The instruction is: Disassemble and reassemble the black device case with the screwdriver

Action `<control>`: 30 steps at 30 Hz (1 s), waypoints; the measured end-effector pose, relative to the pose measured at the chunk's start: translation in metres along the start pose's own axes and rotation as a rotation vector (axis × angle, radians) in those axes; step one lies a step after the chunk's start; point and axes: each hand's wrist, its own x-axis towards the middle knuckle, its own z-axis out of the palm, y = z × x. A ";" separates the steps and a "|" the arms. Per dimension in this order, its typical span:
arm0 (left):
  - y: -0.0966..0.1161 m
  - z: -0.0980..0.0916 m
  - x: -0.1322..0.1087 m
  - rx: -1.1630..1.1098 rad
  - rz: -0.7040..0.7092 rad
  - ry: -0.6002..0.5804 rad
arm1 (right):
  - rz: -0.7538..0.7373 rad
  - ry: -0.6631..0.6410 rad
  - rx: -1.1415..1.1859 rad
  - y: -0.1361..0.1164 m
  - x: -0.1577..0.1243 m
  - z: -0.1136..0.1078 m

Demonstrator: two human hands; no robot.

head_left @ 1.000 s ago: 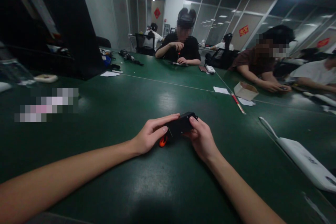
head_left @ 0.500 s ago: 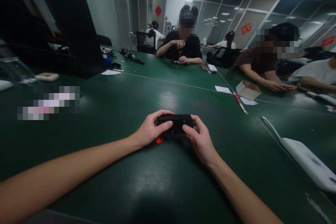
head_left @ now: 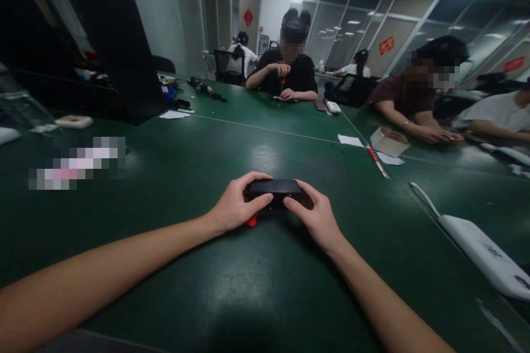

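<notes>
Between both hands is a small black box-shaped device [head_left: 275, 186] with tiny screws on its near face. My left hand [head_left: 240, 201] is closed around its left end, thumb on the near face and fingers over the far side. On the right end, my right hand [head_left: 312, 212] grips the same device with its thumb across the near face. An orange-red object [head_left: 253, 220] shows just below the device, beside my left hand; its kind is mostly hidden. The far fingers of both hands are out of sight behind the device.
A white power bank [head_left: 482, 253] with a strap lies at right on the green table [head_left: 248, 281]. Farther off are an open cardboard box [head_left: 389, 142], paper sheets [head_left: 350, 140] and dark cables [head_left: 205, 88]. A person opposite [head_left: 285, 74] holds a screwdriver; another person [head_left: 397, 94] sits right.
The black device has tilted slightly so more of its top face shows. My right thumb has shifted a little left along it.
</notes>
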 end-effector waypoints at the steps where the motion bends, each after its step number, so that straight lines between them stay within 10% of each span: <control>1: -0.002 0.000 0.001 -0.051 -0.003 -0.014 | 0.016 0.007 0.035 0.000 0.000 0.000; 6: -0.006 0.000 0.004 -0.299 0.033 -0.087 | 0.087 0.038 0.132 0.005 0.001 0.001; 20: -0.004 0.001 -0.003 0.103 0.068 0.067 | 0.152 -0.065 0.098 0.002 0.001 0.003; 30: -0.006 0.002 0.001 -0.192 0.041 0.022 | 0.178 -0.021 0.243 0.007 -0.003 0.015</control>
